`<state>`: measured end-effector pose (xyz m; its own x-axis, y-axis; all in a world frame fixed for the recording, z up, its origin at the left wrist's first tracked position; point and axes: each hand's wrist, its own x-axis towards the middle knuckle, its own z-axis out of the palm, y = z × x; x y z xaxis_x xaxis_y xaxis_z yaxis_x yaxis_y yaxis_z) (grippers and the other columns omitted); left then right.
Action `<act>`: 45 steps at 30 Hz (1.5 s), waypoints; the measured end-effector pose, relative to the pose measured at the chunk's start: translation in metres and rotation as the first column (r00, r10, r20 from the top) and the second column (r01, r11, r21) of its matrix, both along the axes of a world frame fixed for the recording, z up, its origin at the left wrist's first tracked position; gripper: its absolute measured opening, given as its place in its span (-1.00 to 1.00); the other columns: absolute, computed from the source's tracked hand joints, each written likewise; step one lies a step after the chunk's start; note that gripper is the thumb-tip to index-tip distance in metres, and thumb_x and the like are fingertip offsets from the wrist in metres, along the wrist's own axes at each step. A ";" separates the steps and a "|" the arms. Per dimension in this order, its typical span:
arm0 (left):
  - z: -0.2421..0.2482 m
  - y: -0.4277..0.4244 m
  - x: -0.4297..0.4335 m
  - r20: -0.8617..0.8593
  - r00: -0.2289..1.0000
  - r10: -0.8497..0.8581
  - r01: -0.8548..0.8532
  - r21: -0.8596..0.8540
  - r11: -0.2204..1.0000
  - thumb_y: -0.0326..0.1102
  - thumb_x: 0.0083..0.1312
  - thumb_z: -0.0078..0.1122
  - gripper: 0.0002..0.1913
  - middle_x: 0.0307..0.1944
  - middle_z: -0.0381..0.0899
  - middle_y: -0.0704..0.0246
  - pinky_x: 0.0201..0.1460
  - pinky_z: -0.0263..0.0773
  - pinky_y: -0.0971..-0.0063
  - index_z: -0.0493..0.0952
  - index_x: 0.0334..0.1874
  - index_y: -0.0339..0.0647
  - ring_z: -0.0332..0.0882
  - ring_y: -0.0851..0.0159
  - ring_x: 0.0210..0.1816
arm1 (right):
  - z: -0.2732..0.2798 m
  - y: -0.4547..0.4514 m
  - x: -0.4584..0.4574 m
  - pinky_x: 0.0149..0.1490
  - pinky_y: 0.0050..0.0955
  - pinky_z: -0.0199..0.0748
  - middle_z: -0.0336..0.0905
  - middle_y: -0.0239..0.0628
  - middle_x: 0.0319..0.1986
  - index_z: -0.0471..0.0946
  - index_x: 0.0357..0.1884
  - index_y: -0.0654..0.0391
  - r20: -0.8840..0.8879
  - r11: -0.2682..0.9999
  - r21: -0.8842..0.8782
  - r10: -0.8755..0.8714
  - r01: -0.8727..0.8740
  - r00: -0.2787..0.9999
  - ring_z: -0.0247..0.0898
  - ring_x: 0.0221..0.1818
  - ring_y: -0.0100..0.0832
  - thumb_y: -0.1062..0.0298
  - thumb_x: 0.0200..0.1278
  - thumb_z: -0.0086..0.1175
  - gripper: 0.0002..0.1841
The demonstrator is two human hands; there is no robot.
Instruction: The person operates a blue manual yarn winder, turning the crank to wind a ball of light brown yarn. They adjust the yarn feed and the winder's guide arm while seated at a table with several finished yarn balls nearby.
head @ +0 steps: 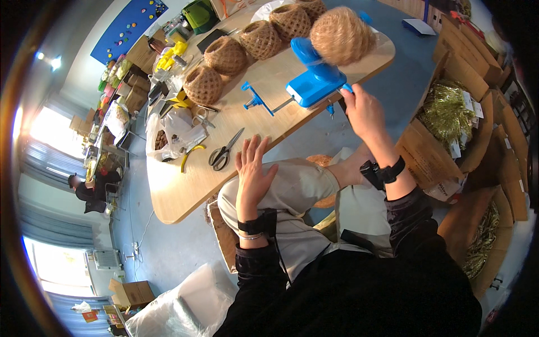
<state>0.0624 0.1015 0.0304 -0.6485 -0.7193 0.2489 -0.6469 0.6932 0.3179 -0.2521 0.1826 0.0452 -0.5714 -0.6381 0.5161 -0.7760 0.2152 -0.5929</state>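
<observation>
My right hand (365, 110) grips the crank handle (346, 87) of a blue plastic yarn ball winder (318, 86), which stands at the edge of the wooden table (273, 126). On the winder's tilted head sits a brown twine ball (343, 36), blurred as if spinning. The winder's metal arm carries a blue thread guide (257, 100) out over the tabletop. My left hand (254, 168) rests at the table's edge with its fingers apart, holding nothing. Close beside it lie black-handled scissors (226, 151). Yellow-handled pliers (191, 156) are a little further left.
Several wound twine balls (225, 56) stand in a row along the table. A plastic bag (174, 132) with brown pieces is at the left. Cardboard boxes (429, 156) with gold tinsel stand on the right. A person (90, 191) sits far left.
</observation>
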 end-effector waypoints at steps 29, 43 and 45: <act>-0.007 -0.005 0.005 -0.054 0.999 0.004 -0.005 -0.027 1.000 -0.26 0.23 0.43 -0.19 0.60 0.20 0.24 0.67 -0.14 -0.03 0.31 0.57 0.13 -0.01 0.01 0.66 | -0.057 0.006 0.048 -0.48 -0.30 0.51 0.60 -0.22 -0.63 0.44 -0.17 0.22 0.474 0.973 0.098 0.138 -0.208 0.870 0.57 -0.63 -0.31 -0.04 0.68 -0.17 -0.54; -0.005 -0.003 0.006 -0.049 0.999 -0.001 0.000 -0.021 1.000 -0.25 0.24 0.42 -0.20 0.59 0.21 0.25 0.66 -0.16 -0.04 0.30 0.56 0.11 -0.01 0.02 0.66 | 0.003 0.007 -0.017 -0.17 0.11 0.54 0.70 0.09 -0.29 0.51 -0.10 0.13 0.079 0.987 0.162 -0.035 0.022 0.996 0.63 -0.20 0.21 0.02 0.65 -0.15 -0.63; -0.004 -0.003 0.006 -0.055 0.998 -0.007 0.006 -0.017 1.000 -0.25 0.25 0.40 -0.20 0.59 0.21 0.22 0.67 -0.18 -0.03 0.29 0.57 0.06 -0.03 0.01 0.66 | 0.000 0.008 -0.029 -0.18 0.12 0.55 0.71 0.09 -0.30 0.47 -0.03 0.10 0.058 0.977 0.207 -0.068 0.055 0.996 0.63 -0.20 0.22 0.00 0.66 -0.16 -0.64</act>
<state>0.0688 0.0985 0.0260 -0.6383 -0.7105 0.2963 -0.6243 0.7029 0.3409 -0.2816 0.1908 0.0453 -0.6406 -0.6890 0.3390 -0.7190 0.3832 -0.5798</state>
